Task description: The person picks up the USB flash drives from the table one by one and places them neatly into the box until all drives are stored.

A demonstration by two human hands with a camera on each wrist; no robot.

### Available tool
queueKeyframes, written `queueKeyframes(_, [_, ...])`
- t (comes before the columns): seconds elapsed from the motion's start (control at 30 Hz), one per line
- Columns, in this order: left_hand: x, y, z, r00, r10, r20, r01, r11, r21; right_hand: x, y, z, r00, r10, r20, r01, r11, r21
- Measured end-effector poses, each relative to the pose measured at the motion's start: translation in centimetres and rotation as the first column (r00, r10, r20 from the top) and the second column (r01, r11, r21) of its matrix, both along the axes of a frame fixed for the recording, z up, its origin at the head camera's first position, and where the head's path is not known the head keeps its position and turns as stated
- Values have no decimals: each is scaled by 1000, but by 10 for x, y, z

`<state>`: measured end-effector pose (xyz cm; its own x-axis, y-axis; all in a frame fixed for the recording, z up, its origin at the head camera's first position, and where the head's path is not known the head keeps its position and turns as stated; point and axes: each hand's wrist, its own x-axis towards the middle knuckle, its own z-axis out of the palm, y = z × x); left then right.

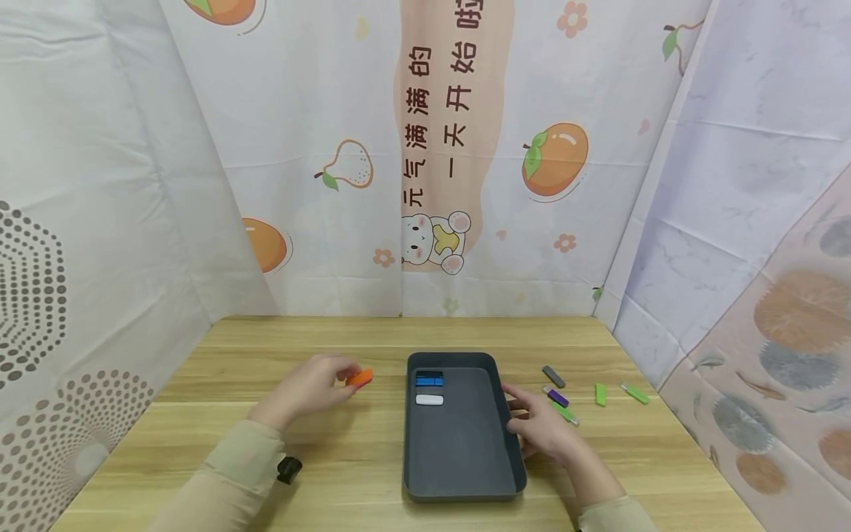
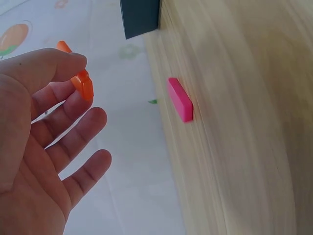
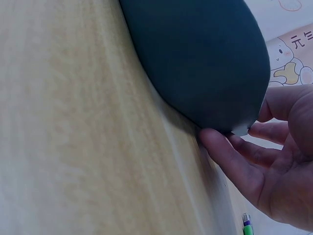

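Observation:
My left hand (image 1: 323, 383) pinches an orange USB stick (image 2: 84, 85) between thumb and fingertips, with the other fingers spread loosely. Just below it, a pink stick (image 2: 181, 100) lies on the wooden table. To the right stands a dark grey tray (image 1: 465, 443). In its far left corner a blue stick (image 1: 429, 382), a grey one and a white one (image 1: 429, 400) lie side by side, with a dark piece behind them. My right hand (image 1: 541, 425) rests its fingers against the outside of the tray's right wall, fingertips down near the table (image 3: 98, 147).
Right of the tray lie several USB sticks: a grey one (image 1: 553, 377), a purple one (image 1: 557, 397) and green ones (image 1: 600, 394), some with metal plugs showing. A printed curtain (image 1: 299, 222) hangs behind the table's far edge, and cloth hangs along both sides.

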<state>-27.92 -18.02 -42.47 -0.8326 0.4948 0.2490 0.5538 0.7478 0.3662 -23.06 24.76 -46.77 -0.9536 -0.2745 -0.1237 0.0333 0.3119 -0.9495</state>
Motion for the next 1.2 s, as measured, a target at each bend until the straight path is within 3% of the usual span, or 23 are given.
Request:
queueKeyframes(0.2, [-2,13,0,999,-37,-16,38,999,19,0,0,0,1000,0,-2,0,1000,1])
queueKeyframes(0.77, [-6,44,2,998,-60,-10,60,998,31,-1,1,-1,1000,2,-8,-2,1000,-10])
queueKeyframes(1.0, [-6,58,3,994,-72,-84,76,996,41,-1,1,-1,1000,4,-16,-4,1000,-4])
queueKeyframes(1.2, [-9,69,1,992,-85,-97,87,996,21,-1,1,-1,1000,7,-15,-7,1000,-6])
